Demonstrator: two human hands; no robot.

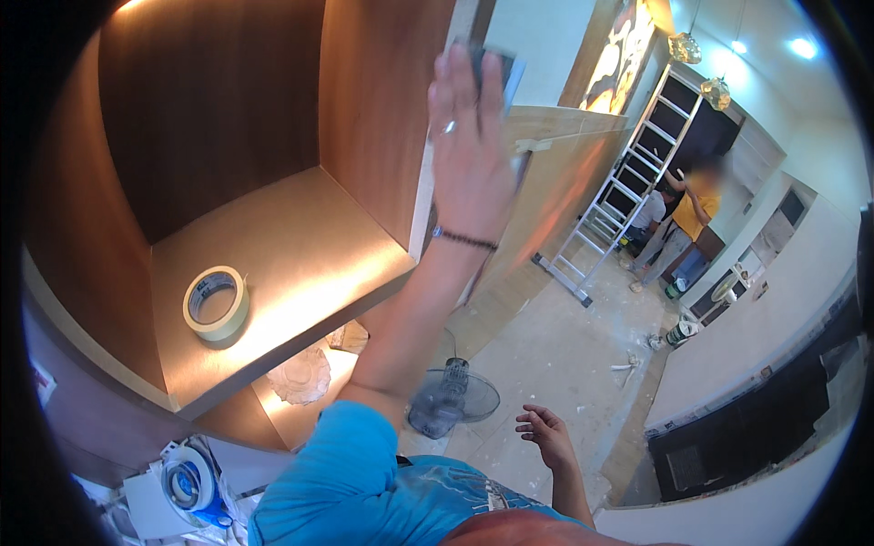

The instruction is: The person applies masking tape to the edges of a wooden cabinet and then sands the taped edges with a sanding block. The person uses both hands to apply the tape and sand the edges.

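My left hand [472, 150] is raised at the upper middle, its back toward me, with a ring and a dark beaded bracelet. The fingers press a dark grey flat block [496, 65] with a pale edge against the front edge of a wooden cabinet [387, 118]; most of the block is hidden behind them. Low on the right, my right hand [546, 435] hangs free, fingers loosely bent and apart, holding nothing. A roll of masking tape [238, 309] lies on the cabinet's lit shelf [300, 246], left of my left forearm.
Below the shelf are a clear glass dish [300, 375] and a fan [455, 398] on the floor. Blue-and-white rolls [188, 482] sit lower left. An aluminium stepladder [628, 182] stands further back, with a person in yellow [692, 214] and another crouching person [652, 211] beside it.
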